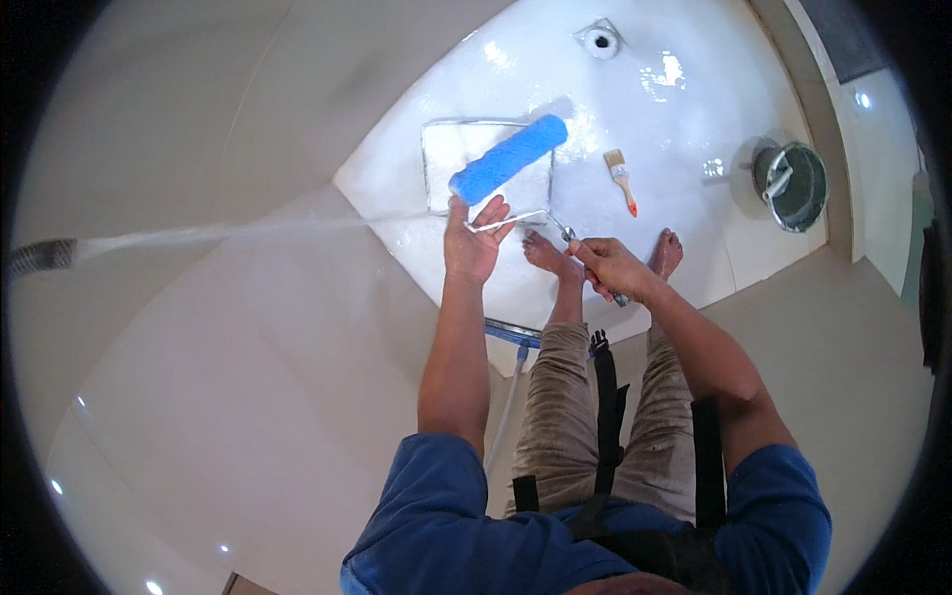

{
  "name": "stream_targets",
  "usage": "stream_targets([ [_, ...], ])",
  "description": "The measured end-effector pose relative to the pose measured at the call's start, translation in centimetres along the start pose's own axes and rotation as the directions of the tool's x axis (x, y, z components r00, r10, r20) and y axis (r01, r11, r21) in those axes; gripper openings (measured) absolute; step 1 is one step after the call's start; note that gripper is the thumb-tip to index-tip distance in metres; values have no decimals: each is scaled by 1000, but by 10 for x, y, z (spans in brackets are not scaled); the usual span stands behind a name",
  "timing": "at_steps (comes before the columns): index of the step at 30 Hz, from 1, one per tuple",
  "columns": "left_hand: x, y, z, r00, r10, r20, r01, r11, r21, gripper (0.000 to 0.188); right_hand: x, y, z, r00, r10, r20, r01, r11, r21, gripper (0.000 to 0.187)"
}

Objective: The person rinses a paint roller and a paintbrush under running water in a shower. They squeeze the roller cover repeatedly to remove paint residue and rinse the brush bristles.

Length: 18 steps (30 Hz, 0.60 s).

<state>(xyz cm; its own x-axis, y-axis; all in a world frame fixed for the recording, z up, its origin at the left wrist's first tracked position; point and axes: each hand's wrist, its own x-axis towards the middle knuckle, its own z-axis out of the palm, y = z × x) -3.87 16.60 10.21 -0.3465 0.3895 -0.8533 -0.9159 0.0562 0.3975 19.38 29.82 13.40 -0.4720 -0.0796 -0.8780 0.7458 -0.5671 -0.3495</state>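
Note:
A paint roller with a fluffy blue sleeve (509, 159) is held up in front of me. My right hand (615, 268) is wrapped round its handle (567, 233). My left hand (476, 243), palm up with fingers apart, lies by the sleeve's near end, its thumb close to that end. The roller's bent wire frame (535, 215) passes in front of those fingers. Behind the sleeve, a squarish white tray with a dark rim (423, 164) rests on the wet white floor. A stream of water (228, 228) runs from a black ribbed nozzle (45, 258) towards my left hand.
A flat paintbrush (619, 177) lies to the right of the tray. At the right edge stands a dark bucket (815, 198) with something pale inside. A round drain (601, 42) is at the far end. By my feet is a blue-handled squeegee (523, 349). A low ledge (828, 139) borders the right.

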Motion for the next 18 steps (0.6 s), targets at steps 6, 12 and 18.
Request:
stream_targets([
  [6,-15,-6,15,980,201,11,-201,979,29,18,47,21,23,952,-222,-210,187,966,-176,74],
  [12,-44,-17,-3,948,275,159,-310,909,278,56,95,-60,50,990,95,-107,-29,863,505,120],
  [18,-75,-3,23,950,216,224,-287,889,358,83,164,-51,65,997,75,-18,-33,624,781,72],
])
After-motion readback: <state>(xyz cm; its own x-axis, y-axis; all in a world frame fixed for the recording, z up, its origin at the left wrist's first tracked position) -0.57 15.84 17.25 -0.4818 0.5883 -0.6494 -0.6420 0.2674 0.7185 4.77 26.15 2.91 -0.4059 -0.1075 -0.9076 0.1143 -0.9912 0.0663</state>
